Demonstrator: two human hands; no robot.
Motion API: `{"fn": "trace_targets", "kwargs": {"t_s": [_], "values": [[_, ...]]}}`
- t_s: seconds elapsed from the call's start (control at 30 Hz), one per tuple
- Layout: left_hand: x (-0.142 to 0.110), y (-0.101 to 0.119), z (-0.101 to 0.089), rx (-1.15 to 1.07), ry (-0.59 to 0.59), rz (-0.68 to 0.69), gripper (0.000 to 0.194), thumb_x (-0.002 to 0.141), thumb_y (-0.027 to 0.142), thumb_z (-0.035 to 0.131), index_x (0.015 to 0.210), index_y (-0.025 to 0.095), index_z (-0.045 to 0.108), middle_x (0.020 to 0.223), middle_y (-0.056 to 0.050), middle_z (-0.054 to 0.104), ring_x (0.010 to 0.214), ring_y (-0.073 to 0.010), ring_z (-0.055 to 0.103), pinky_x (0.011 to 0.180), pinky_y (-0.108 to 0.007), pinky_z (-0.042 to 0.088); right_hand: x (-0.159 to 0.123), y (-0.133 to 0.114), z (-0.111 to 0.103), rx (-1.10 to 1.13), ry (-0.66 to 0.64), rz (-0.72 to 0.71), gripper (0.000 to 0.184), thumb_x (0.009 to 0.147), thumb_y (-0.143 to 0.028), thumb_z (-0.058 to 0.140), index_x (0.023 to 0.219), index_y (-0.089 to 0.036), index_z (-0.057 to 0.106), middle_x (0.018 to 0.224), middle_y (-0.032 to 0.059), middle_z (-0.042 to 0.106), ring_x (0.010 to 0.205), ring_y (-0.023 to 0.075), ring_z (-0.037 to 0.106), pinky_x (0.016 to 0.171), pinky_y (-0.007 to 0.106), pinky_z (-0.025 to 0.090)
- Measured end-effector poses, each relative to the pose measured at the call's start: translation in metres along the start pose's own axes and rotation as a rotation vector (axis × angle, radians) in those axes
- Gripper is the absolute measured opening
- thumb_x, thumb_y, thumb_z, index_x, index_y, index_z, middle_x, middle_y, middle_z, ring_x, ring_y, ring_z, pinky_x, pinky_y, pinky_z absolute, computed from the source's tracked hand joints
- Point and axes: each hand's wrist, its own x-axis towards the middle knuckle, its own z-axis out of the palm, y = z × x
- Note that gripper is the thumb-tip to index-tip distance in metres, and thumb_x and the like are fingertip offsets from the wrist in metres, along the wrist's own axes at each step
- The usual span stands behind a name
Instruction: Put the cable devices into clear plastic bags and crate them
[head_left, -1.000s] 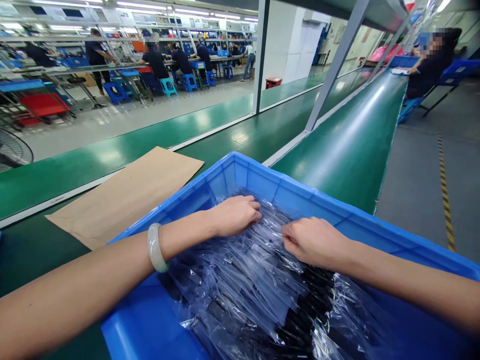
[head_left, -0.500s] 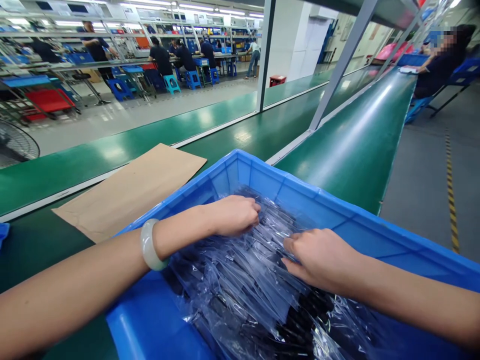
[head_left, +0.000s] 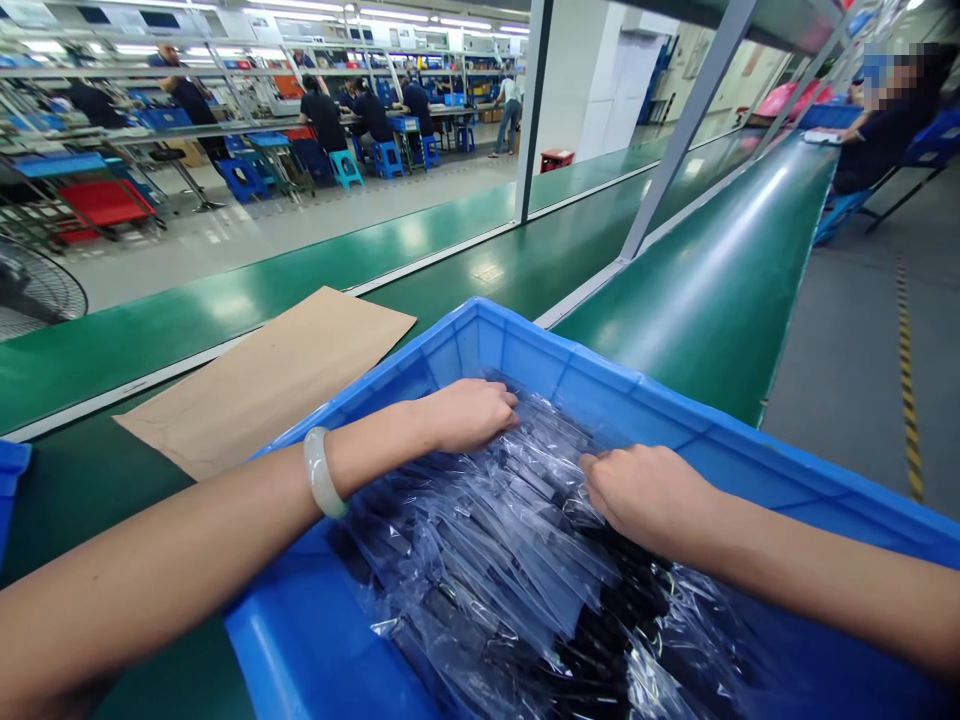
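A blue plastic bin (head_left: pixel 675 420) stands on the green bench in front of me, filled with a heap of clear plastic bags (head_left: pixel 487 560) that hold dark slim parts. My left hand (head_left: pixel 469 415), a pale bangle on its wrist, lies on the far side of the heap with its fingers curled into the bags. To its right, my right hand (head_left: pixel 645 495) has its fingers closed down on the bags near the middle of the bin. What exactly each hand grips is hidden under the fingers.
A sheet of brown cardboard (head_left: pixel 262 380) lies on the green bench (head_left: pixel 105 470) left of the bin. A green conveyor belt (head_left: pixel 712 280) runs away to the right, past grey frame posts (head_left: pixel 675 130). A person (head_left: pixel 877 120) sits at its far end; others work at distant tables.
Both hands have shifted slightly among the bags; the right hand's fingers have closed tighter and moved a little right. The view has drifted left a bit.
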Motion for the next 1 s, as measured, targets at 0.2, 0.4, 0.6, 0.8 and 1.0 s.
{"fn": "trace_targets", "kwargs": {"t_s": [0.2,0.4,0.6,0.8,1.0], "values": [[-0.012,0.019,-0.03,-0.211,-0.001,0.114,0.019,0.079,0.023,0.066,0.097,0.019,0.063,0.091,-0.004,0.063,0.086,-0.0167,0.058,0.068,-0.025,0.043,-0.019,-0.016,-0.01,0.075,0.07,-0.144,0.029,0.094,-0.041,0.041,0.096,-0.018,0.06,0.09,0.0086,0.068,0.077,0.031,0.068,0.061,0.041,0.05],[-0.01,0.024,-0.017,-0.133,-0.059,0.133,0.006,0.077,0.016,0.067,0.081,0.019,0.07,0.084,-0.004,0.064,0.074,-0.015,0.059,0.059,-0.026,0.038,-0.019,-0.024,-0.005,0.038,-0.126,-0.213,0.018,0.088,-0.022,0.049,0.086,-0.016,0.066,0.083,0.01,0.07,0.075,0.0306,0.069,0.062,0.04,0.052],[-0.009,0.012,-0.01,-0.128,-0.066,0.091,0.011,0.081,0.012,0.059,0.076,0.017,0.068,0.083,-0.004,0.065,0.074,-0.0133,0.058,0.056,-0.025,0.034,-0.015,-0.018,0.001,0.01,-0.113,-0.194,0.016,0.082,-0.012,0.05,0.085,-0.016,0.065,0.078,0.009,0.07,0.071,0.0304,0.069,0.059,0.037,0.05],[-0.009,0.002,-0.012,-0.1,-0.161,-0.018,0.016,0.083,0.011,0.052,0.081,0.017,0.067,0.088,-0.005,0.068,0.079,-0.0146,0.06,0.059,-0.023,0.036,-0.01,-0.012,0.002,0.019,-0.082,-0.168,0.023,0.089,-0.016,0.042,0.083,-0.016,0.064,0.078,0.0087,0.069,0.071,0.029,0.069,0.056,0.032,0.045],[-0.016,0.015,-0.031,-0.222,-0.15,-0.038,0.014,0.078,0.019,0.062,0.091,0.018,0.066,0.087,-0.003,0.068,0.079,-0.0149,0.061,0.063,-0.023,0.04,-0.025,-0.025,0.003,0.077,0.2,-0.215,0.016,0.092,-0.031,0.045,0.091,-0.021,0.057,0.083,0.0035,0.066,0.066,0.0241,0.065,0.05,0.03,0.033]]}}
